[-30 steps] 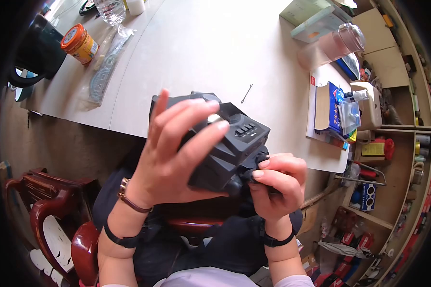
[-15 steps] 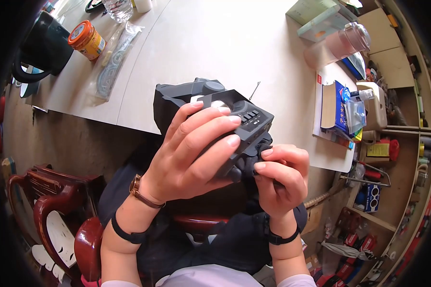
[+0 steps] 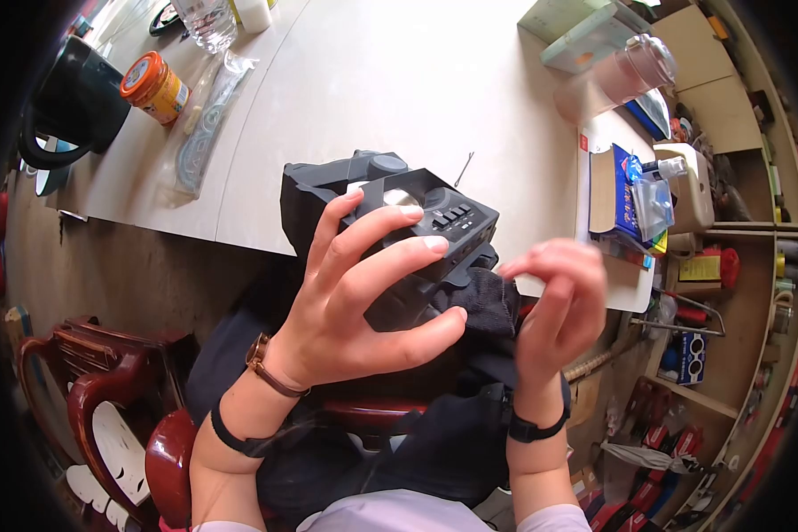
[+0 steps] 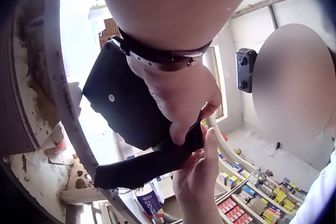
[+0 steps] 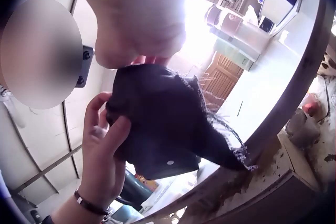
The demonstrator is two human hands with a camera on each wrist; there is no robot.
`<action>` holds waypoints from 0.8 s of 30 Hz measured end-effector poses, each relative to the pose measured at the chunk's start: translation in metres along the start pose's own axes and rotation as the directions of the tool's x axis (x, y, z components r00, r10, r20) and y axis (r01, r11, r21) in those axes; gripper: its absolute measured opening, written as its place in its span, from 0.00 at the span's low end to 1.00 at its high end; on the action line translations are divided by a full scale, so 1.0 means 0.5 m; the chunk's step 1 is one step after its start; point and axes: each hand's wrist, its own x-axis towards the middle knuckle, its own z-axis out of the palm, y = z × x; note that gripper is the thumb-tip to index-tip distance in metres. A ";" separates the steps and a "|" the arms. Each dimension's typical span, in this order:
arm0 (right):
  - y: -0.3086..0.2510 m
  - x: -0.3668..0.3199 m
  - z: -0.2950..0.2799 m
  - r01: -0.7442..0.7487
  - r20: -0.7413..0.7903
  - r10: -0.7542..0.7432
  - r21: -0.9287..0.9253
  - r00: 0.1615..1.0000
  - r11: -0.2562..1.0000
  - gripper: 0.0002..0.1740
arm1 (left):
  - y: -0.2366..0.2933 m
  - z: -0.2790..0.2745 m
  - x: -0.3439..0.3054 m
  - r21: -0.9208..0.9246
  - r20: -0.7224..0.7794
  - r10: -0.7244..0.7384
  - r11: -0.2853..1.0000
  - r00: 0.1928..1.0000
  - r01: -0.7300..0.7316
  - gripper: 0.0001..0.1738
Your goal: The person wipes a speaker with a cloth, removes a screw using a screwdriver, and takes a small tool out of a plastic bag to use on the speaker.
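In the head view, a dark grey device with small buttons and a round silver part is tilted above the lap. My left hand grips it, fingers spread over its top and thumb against a black cloth strip at its near side. My right hand, blurred, is at the strip's right edge, its thumb and forefinger apart. The left wrist view has the strip hanging past the device, with right fingers beside it. Frayed threads edge the black cloth in the right wrist view.
Beyond the device lies a hairpin on the white table. A dark mug, an orange-lidded jar and a plastic packet stand or lie left; a pink bottle and books are right. A red-brown chair is lower left.
My right thumb and forefinger have parted from their pinch on the black cloth, and that hand has moved right. More of the strip shows. My left thumb has come round onto the cloth.
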 end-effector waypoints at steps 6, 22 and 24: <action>0.118 0.129 0.004 -0.008 0.409 0.223 -0.467 0.885 0.884 0.15 | 0.002 -0.027 0.005 -0.106 0.034 -0.112 0.988 0.993 0.115 0.21; 0.083 0.141 0.029 -0.300 0.095 0.346 -0.322 0.933 0.898 0.06 | -0.015 -0.036 -0.014 -0.163 -0.018 -0.085 0.983 0.996 0.081 0.22; 0.001 0.146 0.019 -0.357 0.169 0.350 0.014 0.921 0.934 0.08 | -0.007 -0.032 -0.013 -0.152 -0.003 -0.074 0.986 0.997 0.073 0.22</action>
